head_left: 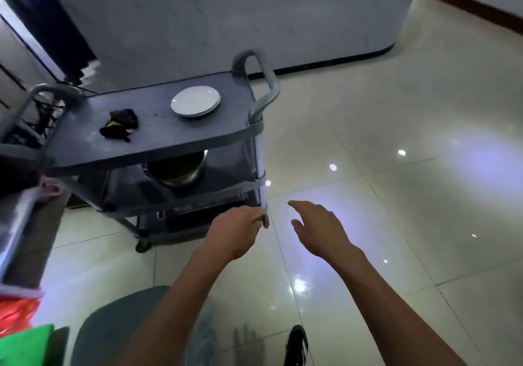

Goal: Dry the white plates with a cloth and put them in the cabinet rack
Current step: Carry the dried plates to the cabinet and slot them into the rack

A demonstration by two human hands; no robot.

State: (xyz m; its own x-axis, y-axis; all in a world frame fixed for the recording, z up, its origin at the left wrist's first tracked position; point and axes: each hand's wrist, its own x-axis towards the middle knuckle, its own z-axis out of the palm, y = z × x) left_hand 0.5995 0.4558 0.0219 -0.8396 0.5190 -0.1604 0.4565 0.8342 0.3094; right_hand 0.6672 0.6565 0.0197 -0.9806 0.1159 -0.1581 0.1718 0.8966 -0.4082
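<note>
Now my left hand (240, 231) is curled around the corner post near the bottom of the cart (158, 139), my right hand (319, 228) hangs spread and holding nothing just beside that post, and the plates (195, 101) and dark cloth (120, 124) sit apart on the cart's top.

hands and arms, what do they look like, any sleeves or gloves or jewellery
Both hands are bare: no gloves on the left hand or the right hand. Both forearms are uncovered as far as the frame shows, with no sleeves, watch or bracelet visible. Blur hides whether any ring is worn.
</note>
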